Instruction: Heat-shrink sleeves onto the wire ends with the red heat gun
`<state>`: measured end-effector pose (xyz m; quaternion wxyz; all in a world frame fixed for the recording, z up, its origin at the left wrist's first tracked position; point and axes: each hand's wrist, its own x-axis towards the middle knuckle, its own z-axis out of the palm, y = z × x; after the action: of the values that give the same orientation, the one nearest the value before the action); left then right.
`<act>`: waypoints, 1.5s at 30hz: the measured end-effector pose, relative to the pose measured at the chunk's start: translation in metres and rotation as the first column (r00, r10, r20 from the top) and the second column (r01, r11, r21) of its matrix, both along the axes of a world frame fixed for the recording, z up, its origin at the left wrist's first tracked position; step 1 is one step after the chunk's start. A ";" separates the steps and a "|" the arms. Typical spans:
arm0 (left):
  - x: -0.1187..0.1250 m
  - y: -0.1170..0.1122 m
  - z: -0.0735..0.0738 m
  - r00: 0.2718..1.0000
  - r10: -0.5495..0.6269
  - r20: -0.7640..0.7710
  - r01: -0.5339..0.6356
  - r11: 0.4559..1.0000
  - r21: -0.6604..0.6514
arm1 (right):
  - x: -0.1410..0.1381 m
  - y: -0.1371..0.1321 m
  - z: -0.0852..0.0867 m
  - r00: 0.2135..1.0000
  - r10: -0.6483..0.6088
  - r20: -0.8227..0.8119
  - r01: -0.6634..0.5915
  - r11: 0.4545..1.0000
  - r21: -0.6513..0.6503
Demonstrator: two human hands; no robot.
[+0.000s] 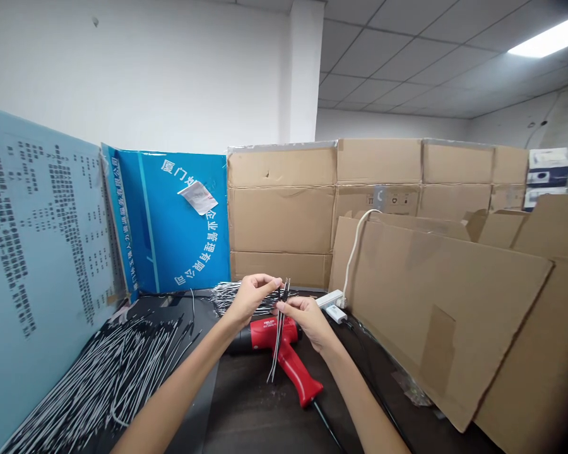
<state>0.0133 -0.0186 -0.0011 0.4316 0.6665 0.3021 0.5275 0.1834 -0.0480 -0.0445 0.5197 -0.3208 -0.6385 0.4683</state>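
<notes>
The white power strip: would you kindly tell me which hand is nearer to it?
Right hand: just lower left of the white power strip. Left hand: farther left, beyond the right hand.

Dark work table (260, 410), seen from across the room, carrying the following: one red-and-black heat gun (286, 356), lying on its side mid-table, with black cord (326, 422) running to the near edge; one large loose heap of black-and-white wires (99, 384), at left; one smaller bundle of wires (236, 297), at the back, behind the heat gun; one white power strip (330, 299), back right; one white plug adapter (336, 313), just beside the strip; one cardboard sheet (435, 321), propped upright along the right side.
</notes>
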 end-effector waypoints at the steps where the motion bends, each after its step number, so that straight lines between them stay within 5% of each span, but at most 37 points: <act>1: 0.001 0.000 -0.001 1.000 0.007 -0.003 -0.007 1.000 -0.002 | 0.000 0.000 0.000 1.000 -0.004 -0.002 0.004 1.000 0.004; 5: 0.002 0.002 -0.002 0.997 0.002 -0.074 -0.001 1.000 0.018 | -0.001 0.000 0.000 1.000 0.006 -0.024 -0.007 1.000 -0.016; 8: -0.007 0.004 0.002 0.987 0.066 -0.149 -0.035 0.979 0.203 | 0.000 0.000 -0.001 0.989 0.059 -0.138 -0.077 0.988 -0.133; 11: -0.021 0.002 0.011 0.913 0.247 -0.325 -0.030 0.835 0.550 | 0.003 0.000 -0.002 0.958 0.125 -0.258 -0.192 0.949 -0.251; 14: -0.030 -0.002 0.016 0.808 0.260 -0.529 0.194 0.731 0.654 | 0.005 0.000 -0.004 0.934 0.176 -0.311 -0.273 0.914 -0.300; 19: -0.026 0.002 -0.002 0.782 0.111 -0.613 0.319 0.774 0.547 | 0.004 -0.004 -0.005 0.928 0.231 -0.292 -0.323 0.889 -0.325; 23: -0.014 0.013 -0.022 0.877 0.072 -0.475 0.198 0.846 0.494 | 0.003 -0.001 -0.002 0.932 0.190 -0.307 -0.282 0.915 -0.288; 26: -0.002 0.014 -0.024 0.976 0.058 -0.211 0.014 0.946 0.325 | 0.007 0.006 -0.001 0.963 -0.046 -0.267 -0.017 0.973 -0.229; 29: 0.009 0.009 -0.018 0.997 -0.078 0.026 0.077 0.997 0.021 | 0.016 0.012 -0.001 0.953 -0.257 -0.161 0.247 0.966 -0.081; 32: 0.012 0.005 -0.013 0.961 -0.227 0.156 0.252 0.954 -0.164 | 0.022 0.009 0.001 0.989 -0.078 -0.122 0.061 0.988 -0.144; 35: 0.011 0.004 -0.015 0.948 -0.251 0.198 0.299 0.913 -0.277 | 0.023 0.001 0.003 0.970 0.149 -0.193 -0.194 0.952 -0.239; 39: 0.011 0.005 -0.021 0.945 -0.283 0.167 0.323 0.889 -0.324 | 0.022 0.000 0.000 0.976 0.163 -0.145 -0.196 0.946 -0.259; 45: 0.014 -0.006 -0.022 0.968 -0.240 0.068 0.249 0.940 -0.234 | 0.019 0.009 -0.011 0.966 0.234 -0.107 -0.255 0.923 -0.287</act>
<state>0.0269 -0.0247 -0.0236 0.5772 0.6313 0.2703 0.4418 0.2027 -0.0388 -0.0556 0.4251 -0.2964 -0.5766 0.6316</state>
